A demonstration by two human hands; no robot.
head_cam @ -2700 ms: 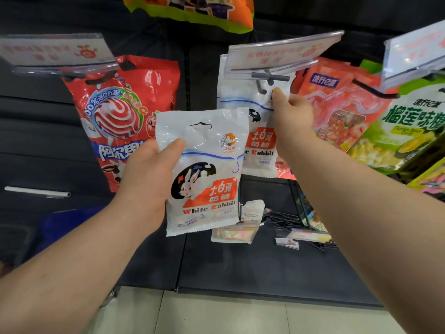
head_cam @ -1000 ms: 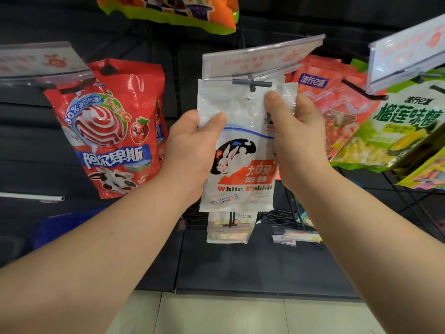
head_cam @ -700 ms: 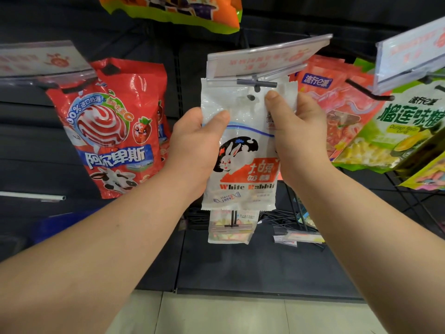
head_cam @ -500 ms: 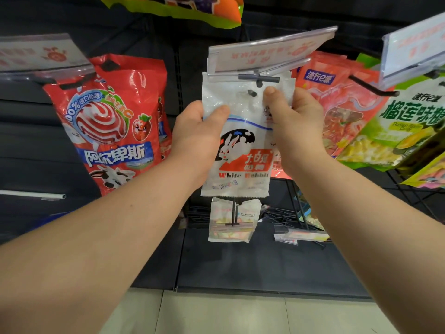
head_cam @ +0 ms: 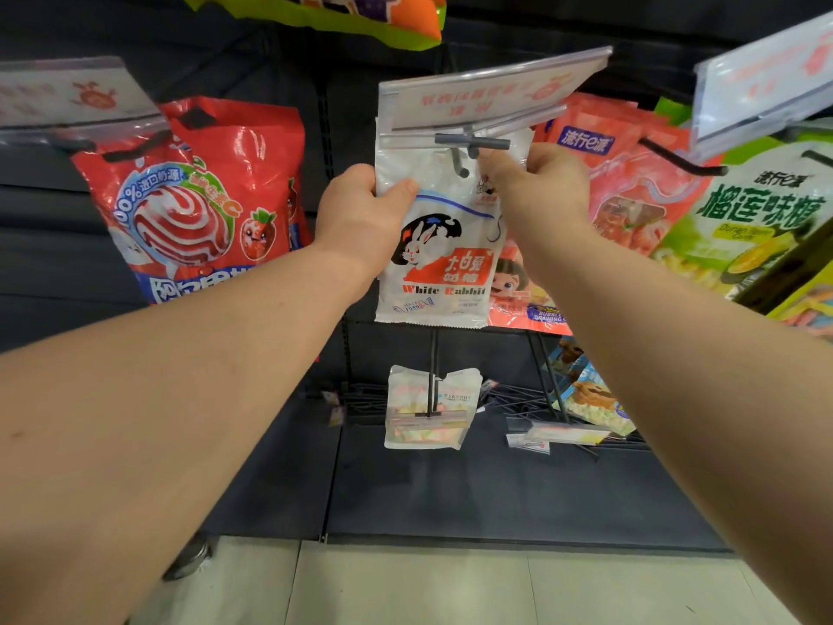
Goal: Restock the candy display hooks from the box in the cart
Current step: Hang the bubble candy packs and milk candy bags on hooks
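Observation:
A white White Rabbit candy bag (head_cam: 444, 259) hangs in front of me at the centre display hook (head_cam: 460, 162), whose dark tip pokes through the bag's top hole. My left hand (head_cam: 360, 214) grips the bag's upper left edge. My right hand (head_cam: 545, 187) pinches the bag's upper right corner just beside the hook. A clear price-tag holder (head_cam: 487, 90) sits above the hook. The box and the cart are out of view.
Red lollipop bags (head_cam: 194, 196) hang on the left hook, pink bubble-candy bags (head_cam: 626, 182) and green durian candy bags (head_cam: 757, 218) on the right. A small marshmallow bag (head_cam: 428, 408) hangs lower down. Bare wire hooks (head_cam: 532, 394) jut out below. An orange bag (head_cam: 360, 15) hangs overhead.
I brought the bag from lower left up to the centre hook, added my right hand to its top corner, and raised it until the hook tip passed through its hole.

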